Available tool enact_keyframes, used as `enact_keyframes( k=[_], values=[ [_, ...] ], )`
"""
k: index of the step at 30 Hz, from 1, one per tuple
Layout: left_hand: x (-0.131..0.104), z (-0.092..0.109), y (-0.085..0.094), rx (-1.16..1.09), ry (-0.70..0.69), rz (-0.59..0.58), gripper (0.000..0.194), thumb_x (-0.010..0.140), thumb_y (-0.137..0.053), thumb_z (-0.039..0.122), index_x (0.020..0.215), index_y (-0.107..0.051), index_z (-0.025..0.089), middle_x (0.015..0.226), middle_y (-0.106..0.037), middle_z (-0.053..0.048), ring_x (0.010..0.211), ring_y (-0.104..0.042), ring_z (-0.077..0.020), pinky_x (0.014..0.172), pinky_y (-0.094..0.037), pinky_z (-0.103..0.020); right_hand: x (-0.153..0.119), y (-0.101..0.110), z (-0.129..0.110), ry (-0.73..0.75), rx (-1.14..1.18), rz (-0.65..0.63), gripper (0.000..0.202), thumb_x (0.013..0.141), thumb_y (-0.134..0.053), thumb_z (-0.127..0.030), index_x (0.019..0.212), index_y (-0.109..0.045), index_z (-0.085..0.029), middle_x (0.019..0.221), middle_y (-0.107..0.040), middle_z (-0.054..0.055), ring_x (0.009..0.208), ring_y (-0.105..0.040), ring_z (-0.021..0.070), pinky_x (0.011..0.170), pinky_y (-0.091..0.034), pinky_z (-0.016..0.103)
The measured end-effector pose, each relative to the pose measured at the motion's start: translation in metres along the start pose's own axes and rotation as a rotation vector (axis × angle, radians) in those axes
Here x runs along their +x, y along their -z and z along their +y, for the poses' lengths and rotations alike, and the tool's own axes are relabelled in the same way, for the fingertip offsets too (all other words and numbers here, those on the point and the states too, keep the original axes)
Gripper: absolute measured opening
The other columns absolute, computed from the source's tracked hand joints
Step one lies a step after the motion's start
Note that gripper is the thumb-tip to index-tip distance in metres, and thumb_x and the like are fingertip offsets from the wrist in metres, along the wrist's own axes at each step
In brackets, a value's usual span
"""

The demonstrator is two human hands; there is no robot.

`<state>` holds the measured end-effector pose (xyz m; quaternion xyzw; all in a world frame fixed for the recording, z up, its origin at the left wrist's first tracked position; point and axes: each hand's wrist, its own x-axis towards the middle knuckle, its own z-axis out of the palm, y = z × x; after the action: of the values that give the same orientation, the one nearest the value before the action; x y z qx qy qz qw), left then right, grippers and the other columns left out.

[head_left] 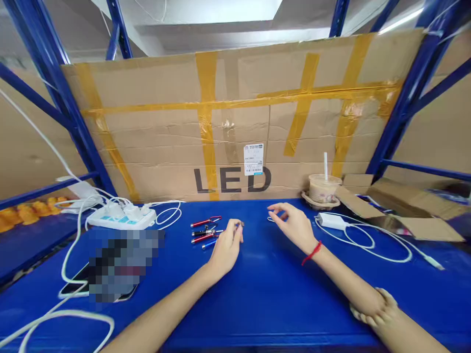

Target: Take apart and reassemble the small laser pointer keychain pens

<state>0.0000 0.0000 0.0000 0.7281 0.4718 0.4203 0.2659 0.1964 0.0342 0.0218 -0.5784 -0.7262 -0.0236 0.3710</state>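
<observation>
My left hand [226,247] is closed in a pinch on a small metallic piece [241,224], too small to make out, above the blue table [265,299]. Just left of that hand lie several slim pen-like items: a red one [200,223] at the back, a black one [199,233], another red one [202,239] and a blue one [209,244], partly hidden by my fingers. My right hand [294,228] is raised over the table to the right, thumb and fingers apart, holding nothing visible. Near its fingertips a bit of white loop [271,219] shows.
On the left are a white power strip [121,218] with cables and a phone [128,292], partly blurred. At the right stand a drink cup [324,189] with a straw, a white charger [333,220] with cable and an open cardboard box [415,206]. Taped cardboard [165,147] closes the back.
</observation>
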Motion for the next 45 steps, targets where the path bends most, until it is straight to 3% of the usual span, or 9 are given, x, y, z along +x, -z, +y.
enact_keyframes(
  k=[6, 9, 13, 17, 21, 28, 32, 40, 45],
  values=[
    [0.001, 0.001, 0.000, -0.104, 0.057, 0.039, 0.021, 0.089, -0.026, 0.036, 0.091, -0.039, 0.019, 0.063, -0.041, 0.004, 0.057, -0.039, -0.0104, 0.058, -0.031, -0.023, -0.003, -0.003, 0.005, -0.058, -0.375, -0.232, 0.023, 0.080, -0.049, -0.027, 0.098, -0.063, -0.022, 0.097, -0.060, 0.005, 0.079, -0.060, 0.0174, 0.054, -0.038, 0.023],
    [0.002, -0.005, -0.002, -0.176, 0.066, 0.052, 0.023, 0.089, -0.025, 0.039, 0.091, -0.039, 0.020, 0.061, -0.035, 0.005, 0.054, -0.033, -0.0097, 0.054, -0.028, -0.022, -0.004, -0.007, 0.006, -0.056, -0.425, -0.324, 0.024, 0.082, -0.047, -0.025, 0.099, -0.063, -0.021, 0.098, -0.060, 0.008, 0.093, -0.056, 0.0208, 0.060, -0.041, 0.024],
    [0.000, -0.005, -0.002, -0.217, 0.055, 0.058, 0.025, 0.089, -0.025, 0.041, 0.092, -0.039, 0.020, 0.063, -0.034, 0.005, 0.054, -0.033, -0.0093, 0.053, -0.029, -0.022, -0.003, -0.009, 0.007, -0.050, -0.402, -0.386, 0.024, 0.082, -0.047, -0.025, 0.098, -0.064, -0.021, 0.099, -0.059, 0.008, 0.093, -0.056, 0.0203, 0.062, -0.042, 0.025],
    [-0.004, 0.008, 0.001, -0.142, 0.043, 0.059, 0.024, 0.087, -0.032, 0.039, 0.099, -0.041, 0.021, 0.069, -0.041, 0.003, 0.061, -0.040, -0.0103, 0.060, -0.033, -0.023, -0.003, -0.010, 0.005, -0.023, -0.350, -0.388, 0.024, 0.080, -0.049, -0.026, 0.101, -0.061, -0.023, 0.099, -0.059, 0.006, 0.087, -0.058, 0.0172, 0.063, -0.042, 0.024],
    [-0.006, 0.014, 0.002, -0.095, 0.028, 0.029, 0.023, 0.084, -0.038, 0.036, 0.100, -0.043, 0.021, 0.078, -0.049, 0.001, 0.068, -0.045, -0.0112, 0.066, -0.035, -0.024, -0.005, -0.012, 0.002, 0.005, -0.351, -0.393, 0.025, 0.082, -0.048, -0.029, 0.100, -0.062, -0.020, 0.103, -0.057, 0.008, 0.095, -0.056, 0.0192, 0.069, -0.042, 0.025],
    [-0.002, 0.010, 0.000, -0.037, 0.002, 0.026, 0.013, 0.079, -0.045, 0.030, 0.078, -0.039, 0.019, 0.062, -0.036, 0.006, 0.055, -0.035, -0.0082, 0.057, -0.031, -0.021, -0.006, -0.015, 0.002, -0.007, -0.401, -0.377, 0.033, 0.083, -0.046, -0.032, 0.109, -0.056, -0.015, 0.102, -0.056, 0.011, 0.098, -0.052, 0.0229, 0.074, -0.041, 0.030],
    [-0.002, 0.009, -0.001, -0.013, 0.012, 0.006, 0.014, 0.078, -0.044, 0.027, 0.072, -0.033, 0.020, 0.062, -0.036, 0.006, 0.055, -0.035, -0.0079, 0.057, -0.031, -0.021, -0.006, -0.018, 0.004, 0.001, -0.425, -0.382, 0.033, 0.084, -0.043, -0.035, 0.104, -0.060, -0.014, 0.103, -0.056, 0.013, 0.098, -0.051, 0.0248, 0.079, -0.039, 0.035],
    [-0.001, 0.003, -0.006, -0.006, 0.021, -0.036, 0.012, 0.079, -0.041, 0.027, 0.073, -0.032, 0.020, 0.065, -0.041, 0.005, 0.058, -0.038, -0.0089, 0.058, -0.032, -0.022, -0.002, -0.018, 0.004, 0.142, -0.142, -0.379, 0.018, 0.080, -0.050, -0.020, 0.086, -0.066, -0.021, 0.094, -0.061, 0.004, 0.087, -0.056, 0.0164, 0.075, -0.041, 0.027],
    [-0.002, 0.003, -0.009, 0.013, 0.053, -0.073, 0.015, 0.079, -0.041, 0.031, 0.072, -0.033, 0.020, 0.065, -0.041, 0.005, 0.057, -0.038, -0.0091, 0.056, -0.032, -0.022, -0.007, -0.020, -0.005, 0.229, 0.008, -0.403, 0.013, 0.078, -0.052, -0.020, 0.077, -0.065, -0.020, 0.089, -0.063, 0.002, 0.083, -0.057, 0.0141, 0.070, -0.043, 0.024]
  ],
)
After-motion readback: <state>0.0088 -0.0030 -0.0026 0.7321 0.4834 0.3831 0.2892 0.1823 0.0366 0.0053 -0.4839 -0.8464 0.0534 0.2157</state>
